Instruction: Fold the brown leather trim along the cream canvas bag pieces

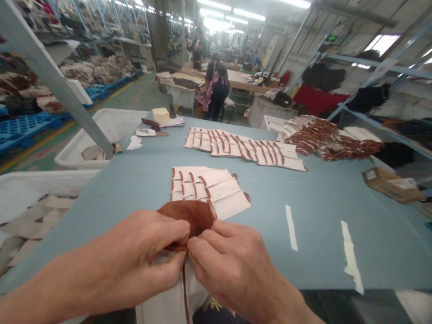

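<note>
One left hand (150, 245): pinches the brown and white cloth (194, 213).
One right hand (232, 261): pinches it too, touching the left.
Cloth place: between both hands, reaching below them.
White pieces (222, 184): just past the hands.

Bright ceiling tubes (249, 14) over a green floor (146, 92), a blue rack (354, 60) and a window (383, 43) at right

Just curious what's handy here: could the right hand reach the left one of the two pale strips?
Probably yes: only tabletop shows between the right hand and that strip, though the hand would first have to release the brown-and-white piece.
</note>
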The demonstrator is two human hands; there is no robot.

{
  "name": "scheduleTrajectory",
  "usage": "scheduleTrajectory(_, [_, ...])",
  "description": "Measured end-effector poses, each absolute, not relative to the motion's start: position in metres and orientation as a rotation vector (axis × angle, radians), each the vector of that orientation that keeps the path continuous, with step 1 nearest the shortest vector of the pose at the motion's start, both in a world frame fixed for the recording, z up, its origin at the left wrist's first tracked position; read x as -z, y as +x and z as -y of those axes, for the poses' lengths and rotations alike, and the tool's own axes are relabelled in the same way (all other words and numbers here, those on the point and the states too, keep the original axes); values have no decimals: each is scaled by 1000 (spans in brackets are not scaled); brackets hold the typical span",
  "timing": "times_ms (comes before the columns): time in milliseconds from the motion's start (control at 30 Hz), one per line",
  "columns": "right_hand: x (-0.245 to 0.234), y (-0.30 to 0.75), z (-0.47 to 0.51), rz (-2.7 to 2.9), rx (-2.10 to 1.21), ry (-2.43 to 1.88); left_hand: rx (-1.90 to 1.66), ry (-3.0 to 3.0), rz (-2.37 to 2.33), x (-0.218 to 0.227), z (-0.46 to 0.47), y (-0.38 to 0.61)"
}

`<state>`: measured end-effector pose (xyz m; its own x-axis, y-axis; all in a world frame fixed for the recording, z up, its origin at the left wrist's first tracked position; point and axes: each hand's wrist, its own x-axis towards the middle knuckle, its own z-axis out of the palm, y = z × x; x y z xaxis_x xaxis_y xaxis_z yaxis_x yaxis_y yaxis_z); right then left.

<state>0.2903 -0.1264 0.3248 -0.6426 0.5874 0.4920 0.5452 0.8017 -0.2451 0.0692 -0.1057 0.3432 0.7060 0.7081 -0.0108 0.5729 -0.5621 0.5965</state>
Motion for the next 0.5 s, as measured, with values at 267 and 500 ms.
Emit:
scheduleTrajectory(267, [-310, 302, 103, 2167, -845, -790, -528, 2114, -991, -308, 124, 60])
scheduleTrajectory(500, [-282, 326, 71, 2056, -1159, -1004, -656, 2095, -1004, -308, 120, 40])
